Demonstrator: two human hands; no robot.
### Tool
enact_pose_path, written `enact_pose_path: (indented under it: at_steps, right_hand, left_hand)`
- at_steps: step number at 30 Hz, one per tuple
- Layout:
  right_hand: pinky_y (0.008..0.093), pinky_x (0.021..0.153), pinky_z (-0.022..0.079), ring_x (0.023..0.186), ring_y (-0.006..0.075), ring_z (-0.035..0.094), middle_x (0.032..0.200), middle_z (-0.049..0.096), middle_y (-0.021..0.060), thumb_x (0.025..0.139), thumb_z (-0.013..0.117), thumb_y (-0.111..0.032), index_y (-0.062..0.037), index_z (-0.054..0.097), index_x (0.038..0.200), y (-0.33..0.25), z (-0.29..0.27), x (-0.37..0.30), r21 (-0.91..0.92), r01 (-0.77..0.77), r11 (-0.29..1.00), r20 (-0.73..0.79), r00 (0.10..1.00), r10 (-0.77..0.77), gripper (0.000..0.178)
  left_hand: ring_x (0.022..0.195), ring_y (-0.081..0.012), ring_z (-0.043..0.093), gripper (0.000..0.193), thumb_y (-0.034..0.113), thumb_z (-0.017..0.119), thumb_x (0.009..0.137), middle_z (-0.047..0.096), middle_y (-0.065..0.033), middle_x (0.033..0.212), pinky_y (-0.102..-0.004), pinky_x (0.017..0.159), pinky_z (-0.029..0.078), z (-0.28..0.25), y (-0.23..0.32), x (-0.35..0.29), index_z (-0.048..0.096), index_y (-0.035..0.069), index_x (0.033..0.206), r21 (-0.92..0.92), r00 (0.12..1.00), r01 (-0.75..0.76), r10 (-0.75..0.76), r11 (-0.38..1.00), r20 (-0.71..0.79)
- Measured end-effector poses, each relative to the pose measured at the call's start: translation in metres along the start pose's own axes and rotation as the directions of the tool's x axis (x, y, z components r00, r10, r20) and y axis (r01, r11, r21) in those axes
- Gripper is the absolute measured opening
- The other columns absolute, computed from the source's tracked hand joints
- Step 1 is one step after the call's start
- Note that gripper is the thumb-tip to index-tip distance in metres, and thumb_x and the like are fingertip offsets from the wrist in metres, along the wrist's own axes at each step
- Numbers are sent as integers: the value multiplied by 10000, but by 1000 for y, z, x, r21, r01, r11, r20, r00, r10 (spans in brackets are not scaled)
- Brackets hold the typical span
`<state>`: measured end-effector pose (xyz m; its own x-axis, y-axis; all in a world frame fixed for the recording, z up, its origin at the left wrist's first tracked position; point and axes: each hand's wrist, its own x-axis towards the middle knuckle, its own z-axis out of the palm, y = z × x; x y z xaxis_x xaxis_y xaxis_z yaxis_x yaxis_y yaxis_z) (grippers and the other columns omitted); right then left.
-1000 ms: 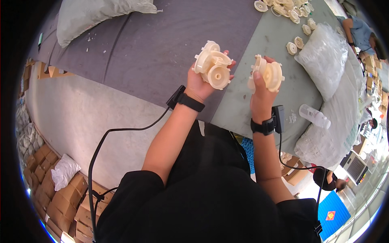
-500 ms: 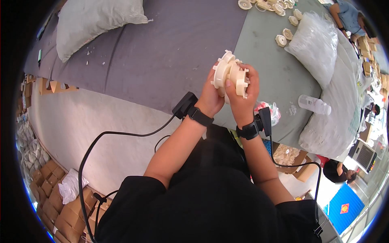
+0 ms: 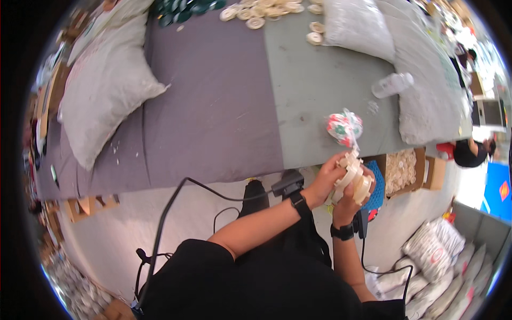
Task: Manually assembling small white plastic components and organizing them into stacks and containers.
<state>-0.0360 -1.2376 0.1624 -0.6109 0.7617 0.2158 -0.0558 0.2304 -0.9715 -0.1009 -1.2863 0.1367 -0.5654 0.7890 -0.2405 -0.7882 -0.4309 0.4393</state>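
My left hand and my right hand are close together just off the table's near edge. Between them are cream plastic round parts with small tabs around their rims. The left fingers curl around one of these parts. The right hand grips another alongside it, its thumb across the front. The parts touch or overlap, and I cannot tell whether they are joined. Just beyond my hands, on the table, lies a knotted clear plastic bag with red, white and green contents.
The table has a grey-purple and a green-grey cover. More cream parts and dark green pieces lie at its far side. Stuffed sacks and a clear bottle rest on it. A carton of cream parts stands below right.
My hands and the cream parts have moved right and closer to me, from above the table to just off its edge. The whole view has shifted too, showing more of the far side.
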Motion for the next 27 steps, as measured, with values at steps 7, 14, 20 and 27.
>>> enact_pose_path:
  at_steps: [7,14,20,27]
  right_hand:
    - [326,866,406,986,181,501,1066,517,83,802,625,-194,-22,476,1121,1,-143,-65,-118,-32,992,-395,918,-17,391]
    - [320,884,400,1010,167,482,1075,493,75,823,593,-295,-13,434,1154,5,-334,-132,-92,-31,995,-586,810,-29,462]
    - [303,851,434,977,153,508,1056,512,70,840,593,-158,-24,457,1122,32,-459,-153,17,-73,997,-699,712,64,341]
    - [292,838,442,956,148,522,1051,527,69,842,602,-152,-9,458,1147,32,-503,-94,225,22,974,-637,760,130,367]
  left_hand:
    - [1033,-158,556,376,180,458,904,555,-57,1138,-299,898,446,70,-126,-33,413,75,1262,168,942,299,-319,939,106]
    - [1021,-147,560,333,221,464,916,560,-50,1133,-281,880,451,149,-317,-62,457,91,1223,364,830,426,-518,828,207]
    - [1038,-159,559,349,127,417,908,563,-57,1140,-285,882,451,197,-444,-66,431,75,1253,368,784,529,-606,765,134]
    - [965,-165,588,268,209,403,931,594,-52,1068,-304,835,479,242,-461,-16,492,91,1155,407,843,442,-525,799,115]
